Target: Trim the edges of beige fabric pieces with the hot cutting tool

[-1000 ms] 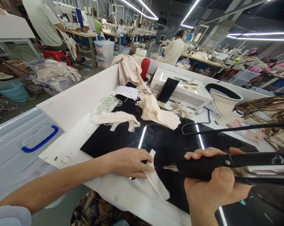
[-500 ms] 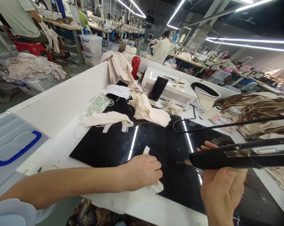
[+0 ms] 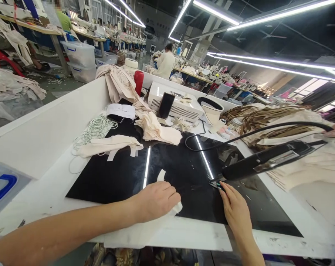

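Through the head camera I have both arms in sight: the left forearm comes in low from the left corner, and its hand, the left hand (image 3: 158, 201), sits knuckles up near the front edge of the white table (image 3: 203, 234), fingers curled tight over a cream fabric strip (image 3: 161, 175). One end of that strip pokes out beyond the knuckles onto the black board (image 3: 101, 181), and another bit shows at the near side of the fist. The right forearm rises from the bottom edge, and the right hand (image 3: 236, 203) reaches forward with thumb and fingertips at the handle of small snips (image 3: 215, 184), blades towards the left; I cannot tell whether the grasp has closed. Just beyond those fingers lies a long black tool (image 3: 267, 159), slanting up to the right, with a black cable (image 3: 239, 139) looping behind it across the far part of the board. Further back I see a stack of cream pieces (image 3: 158, 129), loose pale-green cord (image 3: 98, 127), and a dark phone (image 3: 166, 105) standing before a white vented box (image 3: 181, 103).
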The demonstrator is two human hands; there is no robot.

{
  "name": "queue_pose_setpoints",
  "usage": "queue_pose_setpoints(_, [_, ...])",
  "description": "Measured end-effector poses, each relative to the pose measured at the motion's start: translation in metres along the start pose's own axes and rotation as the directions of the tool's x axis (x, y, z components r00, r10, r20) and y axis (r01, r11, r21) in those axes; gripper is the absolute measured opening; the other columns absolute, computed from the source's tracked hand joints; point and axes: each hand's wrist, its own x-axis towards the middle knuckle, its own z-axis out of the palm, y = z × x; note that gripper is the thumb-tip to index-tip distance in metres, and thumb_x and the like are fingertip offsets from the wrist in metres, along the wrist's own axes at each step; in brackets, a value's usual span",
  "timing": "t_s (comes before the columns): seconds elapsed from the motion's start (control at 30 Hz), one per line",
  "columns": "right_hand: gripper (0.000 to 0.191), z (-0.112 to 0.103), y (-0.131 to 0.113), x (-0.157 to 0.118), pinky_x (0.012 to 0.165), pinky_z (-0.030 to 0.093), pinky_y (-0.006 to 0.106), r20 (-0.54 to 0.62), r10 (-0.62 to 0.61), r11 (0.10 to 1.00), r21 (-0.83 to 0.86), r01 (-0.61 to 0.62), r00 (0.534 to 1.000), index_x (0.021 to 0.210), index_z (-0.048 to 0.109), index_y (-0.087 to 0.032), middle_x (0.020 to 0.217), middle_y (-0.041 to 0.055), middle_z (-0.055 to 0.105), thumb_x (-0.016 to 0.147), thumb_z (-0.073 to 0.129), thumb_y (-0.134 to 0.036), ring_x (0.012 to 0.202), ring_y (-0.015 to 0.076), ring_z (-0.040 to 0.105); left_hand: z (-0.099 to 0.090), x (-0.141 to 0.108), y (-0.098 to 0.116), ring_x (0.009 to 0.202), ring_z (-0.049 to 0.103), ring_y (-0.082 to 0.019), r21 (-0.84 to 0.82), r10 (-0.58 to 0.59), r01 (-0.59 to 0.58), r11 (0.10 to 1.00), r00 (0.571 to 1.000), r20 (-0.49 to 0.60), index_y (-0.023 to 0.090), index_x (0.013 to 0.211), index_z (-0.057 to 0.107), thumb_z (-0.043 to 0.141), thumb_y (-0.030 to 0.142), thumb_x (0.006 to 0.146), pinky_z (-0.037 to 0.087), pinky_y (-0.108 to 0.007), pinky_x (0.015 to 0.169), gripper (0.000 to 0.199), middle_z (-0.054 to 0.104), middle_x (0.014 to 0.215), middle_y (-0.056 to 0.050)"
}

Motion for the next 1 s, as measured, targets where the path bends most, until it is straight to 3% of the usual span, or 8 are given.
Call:
queue_pose_setpoints(0.13, [0.078, 0.008, 0.005, 0.003, 0.101, 0.047, 0.058, -0.050, -0.009, 0.999, -0.032, 0.008, 0.999, 0.117, 0.073, -0.016, 0.119, 0.0204, 0.072, 0.097, 0.026, -0.075, 0.112, 0.0384, 0.064, 0.002, 0.000, -0.002, 0.070, 0.052, -0.017, 0.034, -0.004, 0.003, 0.999, 0.999, 0.049, 0.017, 0.086, 0.056, 0.050, 0.015, 0.108, 0.041, -0.032, 0.067, 0.023, 0.056, 0.077, 0.000])
queue_pose_setpoints(0.27, [0.078, 0.009, 0.005, 0.006, 0.094, 0.047, 0.059, -0.087, -0.009, 1.000, -0.015, 0.008, 0.996, 0.105, 0.074, -0.016, 0.101, 0.0198, 0.071, 0.093, 0.027, -0.078, 0.098, 0.0387, 0.065, 0.001, 0.001, -0.004, 0.077, 0.056, -0.018, 0.077, -0.096, 0.088, 0.993, 0.990, 0.105, 0.017, 0.087, 0.058, 0.062, 0.030, 0.106, 0.042, -0.033, 0.070, 0.023, 0.059, 0.081, -0.001])
queue_pose_setpoints(0.4, [0.066, 0.006, 0.000, 0.008, 0.091, 0.048, 0.054, -0.093, 0.017, 0.999, 0.051, -0.012, 0.996, 0.095, 0.070, -0.019, 0.099, 0.0183, 0.072, 0.090, 0.034, -0.074, 0.095, 0.0380, 0.066, -0.001, -0.001, -0.006, 0.083, 0.058, -0.021, 0.117, -0.201, 0.187, 0.975, 0.971, 0.132, 0.017, 0.090, 0.060, 0.070, 0.051, 0.099, 0.041, -0.035, 0.070, 0.036, 0.062, 0.085, -0.003])
queue_pose_setpoints(0.53, [0.048, 0.000, -0.009, 0.008, 0.083, 0.049, 0.048, -0.093, 0.105, 0.988, 0.126, -0.093, 0.990, 0.095, 0.063, -0.023, 0.099, 0.0168, 0.073, 0.089, 0.039, -0.064, 0.093, 0.0370, 0.067, -0.001, -0.002, -0.009, 0.083, 0.059, -0.020, 0.094, -0.241, 0.228, 0.969, 0.955, 0.170, 0.017, 0.085, 0.062, 0.071, 0.057, 0.097, 0.040, -0.033, 0.072, 0.043, 0.063, 0.085, -0.002])
queue_pose_setpoints(0.7, [0.037, -0.007, -0.022, 0.004, 0.067, 0.045, 0.041, -0.085, 0.243, 0.957, 0.186, -0.224, 0.966, 0.096, 0.058, -0.026, 0.089, 0.0110, 0.073, 0.088, 0.041, -0.059, 0.075, 0.0326, 0.066, 0.001, -0.001, -0.015, 0.082, 0.061, -0.017, -0.016, -0.274, 0.282, 0.959, 0.943, 0.190, 0.017, 0.083, 0.067, 0.079, 0.054, 0.092, 0.042, -0.030, 0.076, 0.039, 0.065, 0.083, 0.000])
queue_pose_setpoints(0.87, [0.033, -0.012, -0.027, 0.003, 0.064, 0.043, 0.040, -0.083, 0.316, 0.933, 0.209, -0.293, 0.945, 0.090, 0.054, -0.028, 0.082, 0.0087, 0.072, 0.087, 0.041, -0.058, 0.068, 0.0311, 0.065, -0.007, 0.000, -0.017, 0.082, 0.065, -0.014, -0.189, -0.309, 0.341, 0.921, 0.934, 0.182, 0.018, 0.088, 0.073, 0.081, 0.044, 0.092, 0.045, -0.025, 0.078, 0.027, 0.069, 0.082, 0.002])
queue_pose_setpoints(1.0, [0.038, -0.014, -0.028, 0.003, 0.065, 0.045, 0.042, -0.051, 0.312, 0.930, 0.220, -0.294, 0.949, 0.091, 0.060, -0.027, 0.082, 0.0082, 0.071, 0.086, 0.042, -0.060, 0.066, 0.0306, 0.065, -0.016, 0.001, -0.015, 0.080, 0.067, -0.012, -0.324, -0.326, 0.369, 0.871, 0.928, 0.182, 0.019, 0.089, 0.077, 0.082, 0.035, 0.092, 0.047, -0.021, 0.078, 0.017, 0.071, 0.081, 0.003])
